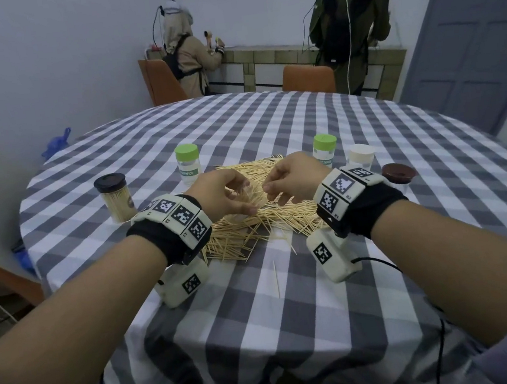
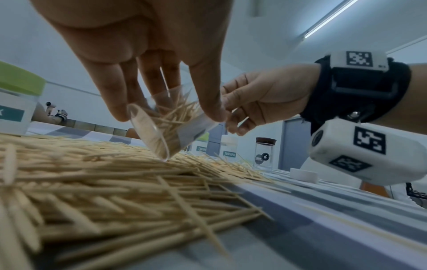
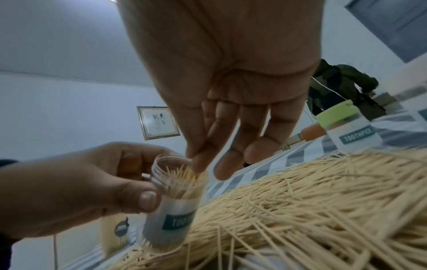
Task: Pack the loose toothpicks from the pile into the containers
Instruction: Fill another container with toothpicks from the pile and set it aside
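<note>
We read "TOOTHPICK" on a teal label on the two green-lidded containers: one stands at the far left edge of the pile of toothpicks, the other at its far right edge. The open clear container carries the same label, though only "TOOT" shows past the thumb. The left hand grips this container, thumb on one side and fingers curled round the other, and holds it tilted with its base touching the pile. It is partly filled with toothpicks.

The right hand is at the container's mouth. Its thumb and forefinger are pinched together at the rim among the toothpick tips, the other fingers hanging loosely; we cannot tell whether a toothpick is actually held between them.

The pile lies in the middle of the table, which is covered in grey-and-white check cloth. One stray toothpick lies on the near side, apart from the pile.

At the left stands a dark-lidded jar packed with toothpicks; its round dark logo is too small to read. On the right we count a white-lidded container and, further right, a jar with a brown lid. That makes six containers in all.

Two people stand at a tiled counter far behind, with two orange chairs.
</note>
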